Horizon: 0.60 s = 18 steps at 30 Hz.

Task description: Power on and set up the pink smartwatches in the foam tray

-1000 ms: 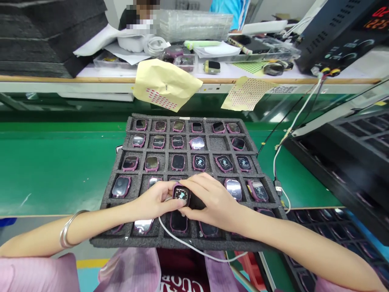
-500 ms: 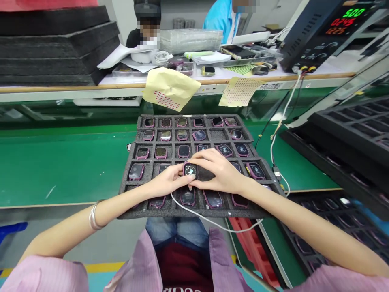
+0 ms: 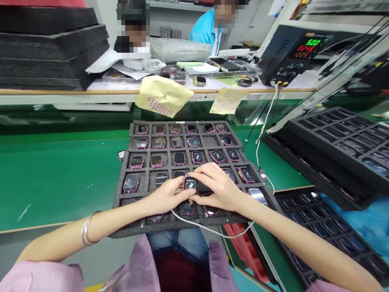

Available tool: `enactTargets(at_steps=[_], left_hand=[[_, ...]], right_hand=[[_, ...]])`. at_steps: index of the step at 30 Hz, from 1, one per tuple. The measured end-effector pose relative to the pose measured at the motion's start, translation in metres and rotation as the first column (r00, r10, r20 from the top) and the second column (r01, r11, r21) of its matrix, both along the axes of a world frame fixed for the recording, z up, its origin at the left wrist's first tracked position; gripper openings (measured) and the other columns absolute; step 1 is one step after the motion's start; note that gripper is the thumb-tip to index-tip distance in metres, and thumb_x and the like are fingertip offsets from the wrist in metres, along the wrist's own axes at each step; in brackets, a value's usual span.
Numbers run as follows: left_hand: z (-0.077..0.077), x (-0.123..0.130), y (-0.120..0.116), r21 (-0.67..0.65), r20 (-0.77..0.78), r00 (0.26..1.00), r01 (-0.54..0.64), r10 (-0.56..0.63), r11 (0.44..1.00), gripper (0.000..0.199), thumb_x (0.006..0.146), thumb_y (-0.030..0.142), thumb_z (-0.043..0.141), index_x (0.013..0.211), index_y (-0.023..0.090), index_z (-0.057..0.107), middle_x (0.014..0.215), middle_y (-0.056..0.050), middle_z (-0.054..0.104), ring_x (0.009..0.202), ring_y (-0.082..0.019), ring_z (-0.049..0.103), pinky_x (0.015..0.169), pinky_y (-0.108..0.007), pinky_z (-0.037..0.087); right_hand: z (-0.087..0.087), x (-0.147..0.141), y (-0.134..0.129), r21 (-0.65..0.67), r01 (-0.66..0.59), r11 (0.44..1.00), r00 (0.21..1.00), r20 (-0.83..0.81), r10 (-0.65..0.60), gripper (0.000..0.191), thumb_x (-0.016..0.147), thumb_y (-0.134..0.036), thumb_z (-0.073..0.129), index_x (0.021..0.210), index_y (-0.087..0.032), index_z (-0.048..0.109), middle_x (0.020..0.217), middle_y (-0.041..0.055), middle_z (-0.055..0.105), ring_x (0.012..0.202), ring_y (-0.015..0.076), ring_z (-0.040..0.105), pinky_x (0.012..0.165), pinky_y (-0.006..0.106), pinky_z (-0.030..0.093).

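i have one purple-rimmed watch between my two hands, over the near middle of a grey foam tray, its lit face turned up toward me. my left hand is closed on its left side, the thumb laid across the lower part of the screen, the other fingers curled behind, where i cannot see their tips. my right hand pinches it from the right: some fingers arch over to the top edge, others come in at the lower edge, with a gap left toward the palm. a white cable comes out from under my left hand, bows toward me past the near edge of the tray and goes under my right forearm; whether it meets the back of the watch is hidden.

around my grip, more watches lie in the compartments, some lit, some dark. the tray rests on a green bench. to the right are stacked black trays. on the far shelf, a power supply at the right shows green, red and orange digits, and a black foam stack stands at the left. yellow sheets hang from the shelf's near edge. beyond it are two people, one with a blue sleeve.
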<state>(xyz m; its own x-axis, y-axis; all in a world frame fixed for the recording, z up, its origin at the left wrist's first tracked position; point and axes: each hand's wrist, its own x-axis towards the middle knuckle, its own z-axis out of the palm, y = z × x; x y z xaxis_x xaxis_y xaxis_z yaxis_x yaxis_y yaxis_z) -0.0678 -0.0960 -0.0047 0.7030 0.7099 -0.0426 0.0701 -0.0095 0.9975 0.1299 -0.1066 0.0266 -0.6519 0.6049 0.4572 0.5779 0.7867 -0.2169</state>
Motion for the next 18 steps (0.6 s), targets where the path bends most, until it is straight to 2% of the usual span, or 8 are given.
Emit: enactTargets(at_steps=[6,14,18], left_hand=[[0.0054,0.0031,-0.007,-0.149,0.093,0.994,0.071,-0.057,0.986,0.05,0.077,0.029,0.069,0.122,0.016,0.049,0.119,-0.008,0.059,0.111,-0.023,0.054,0.098,-0.037,0.044],[0.0069,0.0032,-0.0082,-0.195,0.025,1.0,0.012,-0.008,0.981,0.038,0.08,0.029,0.066,0.113,0.014,0.053,0.107,-0.007,0.062,0.1,-0.021,0.058,0.092,-0.037,0.046],[0.0084,0.0022,-0.01,-0.217,0.106,0.994,0.046,-0.023,0.975,0.044,0.078,0.023,0.069,0.118,0.018,0.05,0.116,-0.006,0.059,0.11,-0.02,0.053,0.099,-0.034,0.041]], right_hand=[[0.0041,0.0083,0.0003,-0.092,-0.014,0.996,1.0,0.005,0.014,0.039,0.081,-0.04,0.066,0.108,-0.012,0.061,0.097,0.0126,0.064,0.091,0.0239,0.057,0.084,0.041,0.046],[0.0016,0.0048,0.0001,-0.059,-0.013,0.998,1.0,0.02,0.014,0.035,0.08,-0.033,0.066,0.106,-0.01,0.062,0.093,0.013,0.064,0.087,0.0245,0.058,0.08,0.04,0.047],[0.0052,0.0095,-0.0001,-0.098,-0.027,0.995,0.997,-0.075,0.019,0.036,0.079,-0.034,0.067,0.107,-0.014,0.061,0.094,0.0112,0.065,0.087,0.024,0.059,0.08,0.04,0.048]])
